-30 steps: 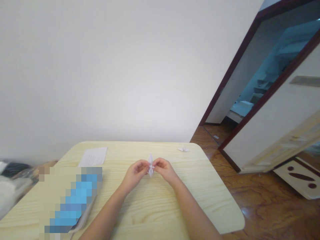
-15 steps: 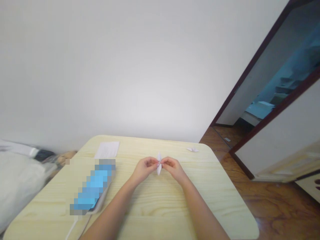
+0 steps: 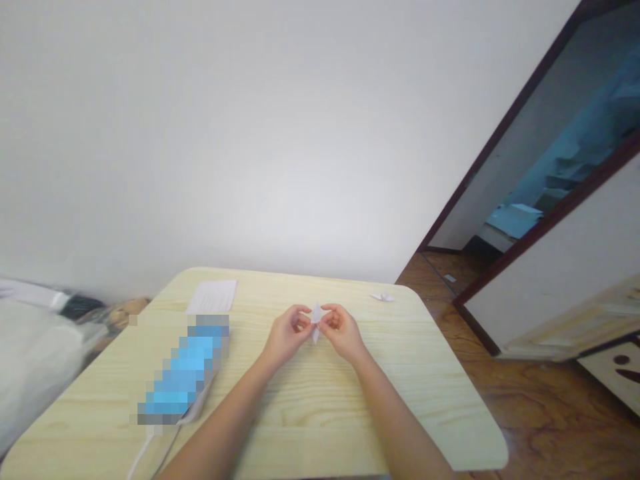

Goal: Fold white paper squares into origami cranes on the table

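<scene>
Between my two hands, just above the middle of the table (image 3: 310,413), is a small piece of folded white paper (image 3: 316,313), narrow and pointed at top and bottom. My left hand (image 3: 289,333) pinches its left side, thumb low and index finger near the upper part. From the other side my right hand (image 3: 342,331) grips it the same way, the thumb close to the left thumb. Fingertips cover part of the paper's middle. A second small folded white paper piece (image 3: 383,297) lies near the table's back right corner.
Toward the back left lies a flat white sheet (image 3: 213,295). A phone-like device with a blurred blue screen (image 3: 185,370) rests at the left, a white cable (image 3: 140,455) running off it. Behind the table rises a white wall (image 3: 280,133); a doorway stands at the right.
My index fingers have lifted and spread toward the paper's upper part, while the thumbs stay at its middle. More of the upper paper shows. The whole view has shifted slightly.
</scene>
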`<state>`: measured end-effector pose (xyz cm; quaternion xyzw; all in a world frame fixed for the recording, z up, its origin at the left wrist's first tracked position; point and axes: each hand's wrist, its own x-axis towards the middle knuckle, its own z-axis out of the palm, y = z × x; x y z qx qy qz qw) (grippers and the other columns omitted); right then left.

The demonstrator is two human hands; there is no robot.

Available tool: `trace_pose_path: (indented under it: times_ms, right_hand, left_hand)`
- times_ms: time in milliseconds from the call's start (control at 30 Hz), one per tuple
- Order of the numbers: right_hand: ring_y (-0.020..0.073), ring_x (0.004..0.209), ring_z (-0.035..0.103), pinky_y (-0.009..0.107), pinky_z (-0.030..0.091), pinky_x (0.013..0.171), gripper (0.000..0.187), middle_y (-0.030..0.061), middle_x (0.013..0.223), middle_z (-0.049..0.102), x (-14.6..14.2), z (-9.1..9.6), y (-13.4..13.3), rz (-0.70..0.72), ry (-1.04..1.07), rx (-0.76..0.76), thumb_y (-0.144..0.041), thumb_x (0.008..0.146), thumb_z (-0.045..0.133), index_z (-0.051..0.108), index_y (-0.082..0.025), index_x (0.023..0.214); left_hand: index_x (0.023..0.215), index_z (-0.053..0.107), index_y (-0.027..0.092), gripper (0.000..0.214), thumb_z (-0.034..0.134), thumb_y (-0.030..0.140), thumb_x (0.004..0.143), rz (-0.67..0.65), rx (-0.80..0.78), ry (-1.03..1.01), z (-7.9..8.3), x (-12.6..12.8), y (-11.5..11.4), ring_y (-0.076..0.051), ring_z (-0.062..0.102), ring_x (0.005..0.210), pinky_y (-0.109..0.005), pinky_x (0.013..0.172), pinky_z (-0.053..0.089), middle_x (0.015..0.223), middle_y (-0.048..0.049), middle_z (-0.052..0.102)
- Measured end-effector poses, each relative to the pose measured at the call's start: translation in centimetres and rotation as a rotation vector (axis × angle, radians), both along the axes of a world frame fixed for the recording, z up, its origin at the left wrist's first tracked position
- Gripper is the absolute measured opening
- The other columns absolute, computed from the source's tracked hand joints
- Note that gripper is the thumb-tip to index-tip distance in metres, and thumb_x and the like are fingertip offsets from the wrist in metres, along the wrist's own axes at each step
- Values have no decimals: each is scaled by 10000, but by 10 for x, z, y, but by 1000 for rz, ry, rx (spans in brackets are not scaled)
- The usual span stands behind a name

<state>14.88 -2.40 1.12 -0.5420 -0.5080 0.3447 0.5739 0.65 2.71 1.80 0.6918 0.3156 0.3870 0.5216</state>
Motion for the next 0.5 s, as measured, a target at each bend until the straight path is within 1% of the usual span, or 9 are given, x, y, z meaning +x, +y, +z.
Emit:
trace_pose_path:
  times_ms: [33,100,167,233,300,400,500]
  right_hand:
    - [128,627,564,260,446,611,258,-8,670,587,1,0,0,-5,-35,-6,-210,678,604,535,-179,924]
    - [147,673,574,286,450,658,162,19,707,612,2,1,-1,-25,-112,-9,-224,688,602,595,-176,843]
    - [158,710,571,297,449,684,80,34,738,621,3,2,-1,-51,-179,33,-233,692,608,626,-183,751]
    - [159,730,559,296,445,694,58,34,751,616,4,4,-3,-62,-220,109,-229,700,609,643,-200,738]
    - [158,748,548,295,435,711,67,32,759,605,4,8,-4,-57,-253,169,-215,719,595,657,-217,742]
    - [155,757,535,288,422,713,107,26,751,579,5,12,-6,-73,-292,206,-188,732,578,673,-235,745]
    - [149,737,530,272,417,686,127,20,740,561,4,14,-8,-93,-293,217,-176,733,575,680,-245,747]
  left_hand:
    - [954,511,165,302,592,301,697,17,34,24,0,0,1,-133,599,610,-222,540,432,679,-10,641]
    - [990,543,174,317,581,311,706,49,105,65,-2,-1,2,-142,594,643,-233,561,432,724,-26,647]
    - [935,609,188,272,583,325,702,84,184,108,-3,-2,3,-148,575,660,-247,592,435,740,-35,638]
    - [861,652,193,233,581,344,698,109,223,146,-4,-2,3,-145,549,628,-251,599,434,681,-27,613]
    - [865,655,188,241,571,346,704,91,185,141,-4,-2,3,-138,541,591,-244,585,435,630,-13,599]
    - [907,643,178,253,556,316,713,36,98,87,-2,-2,2,-139,577,606,-237,589,452,687,-23,645]
    - [859,661,193,213,559,311,714,65,140,95,-1,-2,0,-149,607,633,-241,607,466,752,-37,673]
